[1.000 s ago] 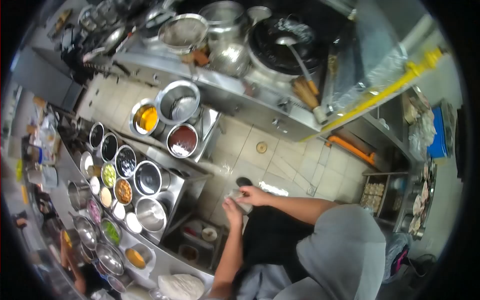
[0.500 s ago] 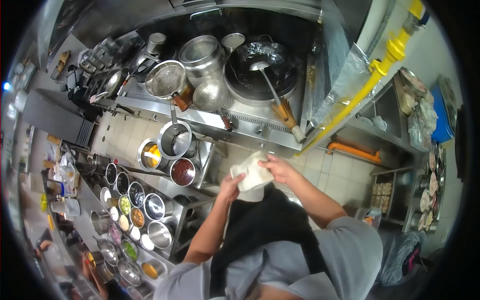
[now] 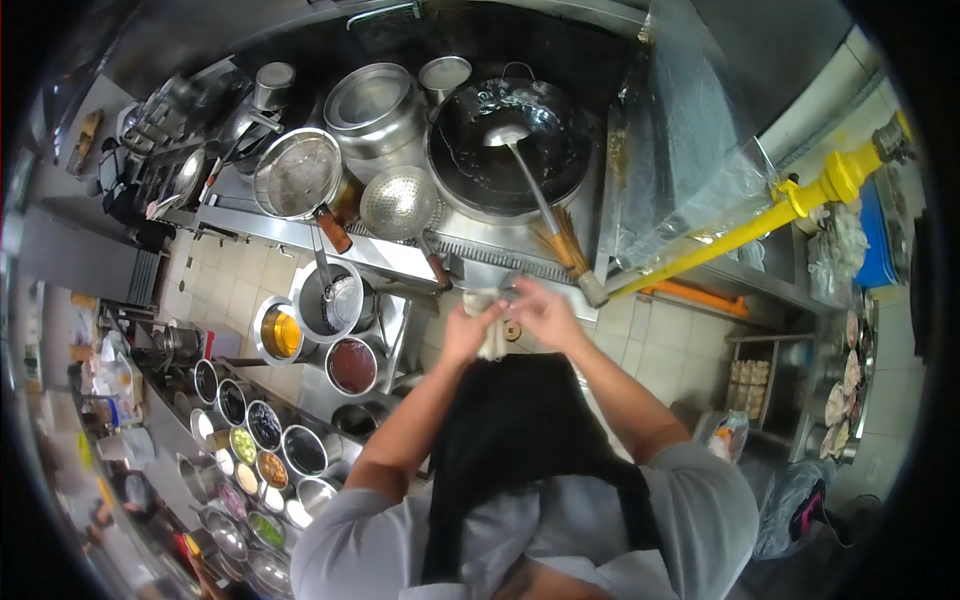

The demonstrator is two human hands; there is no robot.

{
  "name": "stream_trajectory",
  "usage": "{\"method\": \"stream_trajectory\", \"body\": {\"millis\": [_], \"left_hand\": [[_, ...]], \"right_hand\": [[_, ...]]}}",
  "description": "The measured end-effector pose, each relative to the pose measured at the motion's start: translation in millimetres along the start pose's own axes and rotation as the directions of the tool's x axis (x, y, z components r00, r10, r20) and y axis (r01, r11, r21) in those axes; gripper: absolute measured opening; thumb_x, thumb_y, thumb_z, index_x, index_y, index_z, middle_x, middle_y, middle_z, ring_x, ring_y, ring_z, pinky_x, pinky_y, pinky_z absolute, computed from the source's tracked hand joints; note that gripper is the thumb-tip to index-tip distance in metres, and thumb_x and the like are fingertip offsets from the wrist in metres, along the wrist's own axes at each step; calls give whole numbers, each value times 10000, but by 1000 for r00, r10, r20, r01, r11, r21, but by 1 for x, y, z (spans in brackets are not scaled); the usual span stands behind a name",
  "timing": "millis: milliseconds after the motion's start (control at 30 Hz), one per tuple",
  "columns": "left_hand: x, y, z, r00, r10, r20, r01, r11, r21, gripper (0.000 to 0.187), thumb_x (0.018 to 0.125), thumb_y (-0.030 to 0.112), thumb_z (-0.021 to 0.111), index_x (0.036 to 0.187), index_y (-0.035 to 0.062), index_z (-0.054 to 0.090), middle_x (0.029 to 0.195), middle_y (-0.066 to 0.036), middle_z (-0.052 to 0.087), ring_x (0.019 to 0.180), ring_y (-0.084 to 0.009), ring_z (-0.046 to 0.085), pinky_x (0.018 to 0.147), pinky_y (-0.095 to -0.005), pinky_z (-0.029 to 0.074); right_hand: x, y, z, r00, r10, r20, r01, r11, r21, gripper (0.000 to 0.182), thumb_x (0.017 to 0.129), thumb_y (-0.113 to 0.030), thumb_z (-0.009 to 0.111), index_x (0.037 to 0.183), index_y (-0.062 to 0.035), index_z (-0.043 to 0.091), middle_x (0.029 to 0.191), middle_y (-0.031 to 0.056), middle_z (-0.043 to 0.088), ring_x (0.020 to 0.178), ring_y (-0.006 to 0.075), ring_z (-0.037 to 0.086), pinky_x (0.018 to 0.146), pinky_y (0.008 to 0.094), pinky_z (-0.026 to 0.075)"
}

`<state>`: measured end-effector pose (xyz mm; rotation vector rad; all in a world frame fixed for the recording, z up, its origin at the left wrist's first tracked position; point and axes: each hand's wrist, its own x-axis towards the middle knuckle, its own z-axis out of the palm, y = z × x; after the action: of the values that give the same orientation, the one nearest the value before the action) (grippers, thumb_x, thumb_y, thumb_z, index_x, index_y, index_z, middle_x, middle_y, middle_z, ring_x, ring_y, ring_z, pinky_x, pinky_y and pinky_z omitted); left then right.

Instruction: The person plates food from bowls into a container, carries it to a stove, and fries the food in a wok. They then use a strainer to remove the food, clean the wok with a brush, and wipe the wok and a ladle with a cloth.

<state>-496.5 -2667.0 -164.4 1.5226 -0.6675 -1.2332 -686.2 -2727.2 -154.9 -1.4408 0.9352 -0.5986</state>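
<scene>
A folded white cloth (image 3: 486, 326) is bunched in my left hand (image 3: 466, 337), its fingers closed round it in front of my black apron (image 3: 520, 400). Just right of the cloth is my right hand (image 3: 550, 318), slightly blurred, its thumb and fingers apart and the fingertips close to the cloth. Both hands are below the stove's front edge (image 3: 490, 270). Above them on the stove stands a black wok (image 3: 465, 160), with a ladle (image 3: 507, 136) lying across it. The ladle's handle reaches down to a bamboo brush (image 3: 568, 250).
A perforated strainer (image 3: 398, 203), a mesh strainer (image 3: 297, 172) and a large metal pot (image 3: 372, 105) sit on the stove. Left are a pot of red sauce (image 3: 352, 365), a bowl of yellow liquid (image 3: 285, 333) and several ingredient containers. A yellow pipe (image 3: 760, 225) slants across the right.
The cloth was spread between both hands; now it is bunched in my left hand. My right hand has come off it. The view has shifted slightly.
</scene>
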Motion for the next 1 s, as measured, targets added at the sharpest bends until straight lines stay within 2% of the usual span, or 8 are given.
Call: {"method": "stream_trajectory", "body": {"millis": [67,133,233,433,500,667,833,1000], "left_hand": [[51,-9,-5,967,-253,-23,226,895,-384,391,872,207,835,1142,-19,666,1013,-96,715,863,-194,702,722,-367,574],[108,-23,-12,938,-347,5,302,812,-500,387,901,176,788,1214,24,618,1074,-114,697,926,-273,716,810,-435,603],[173,-16,0,906,-374,196,404,632,-662,402,976,290,687,1262,29,583,1138,-123,686,1029,-313,697,894,-495,589],[281,-27,60,892,-397,217,441,658,-610,395,984,206,608,1272,-62,586,1189,-180,670,1080,-317,653,919,-450,526],[286,-19,63,871,-457,184,481,712,-511,355,917,152,614,1175,-90,643,1120,-202,687,1034,-312,662,879,-442,521],[265,9,42,972,-84,-222,61,992,-106,389,857,146,628,1138,-122,650,1158,-279,694,1056,-343,695,898,-435,519],[263,11,27,974,-223,-30,217,967,-133,508,905,279,668,1225,-114,642,1226,-285,678,1150,-370,658,974,-414,486],[245,-6,-12,949,-249,192,268,960,-82,766,960,494,655,1365,-144,532,1348,-272,617,1193,-368,618,988,-402,471]], "right_hand": [[33,-28,-26,872,-357,-335,-38,632,-774,544,915,-227,670,1398,-3,556,1128,214,715,1031,334,707,843,451,569],[75,-10,-44,828,-350,-438,-266,443,-856,518,908,-257,638,1346,15,582,1082,265,713,1004,440,695,815,531,566],[130,34,-64,820,140,-554,-541,505,-672,449,888,-208,633,1275,19,606,1099,276,709,1040,459,686,880,536,552],[127,-9,-26,737,52,-674,-546,633,-549,268,864,-176,608,1056,1,669,947,292,718,996,479,685,853,522,554],[111,32,-25,777,-64,-627,-370,759,-536,254,875,-214,700,1007,-5,642,749,193,682,672,330,681,602,447,538],[107,-76,35,793,359,-491,-241,927,289,64,964,-118,625,1003,-73,601,628,24,544,427,114,482,358,266,351],[256,-127,26,886,72,-458,-121,989,-79,169,1039,-230,576,1090,-70,556,608,9,496,388,138,472,339,301,358],[445,-172,27,862,131,-489,-459,611,-645,282,924,-125,582,1041,112,682,828,256,725,653,332,732,594,420,572]]}}
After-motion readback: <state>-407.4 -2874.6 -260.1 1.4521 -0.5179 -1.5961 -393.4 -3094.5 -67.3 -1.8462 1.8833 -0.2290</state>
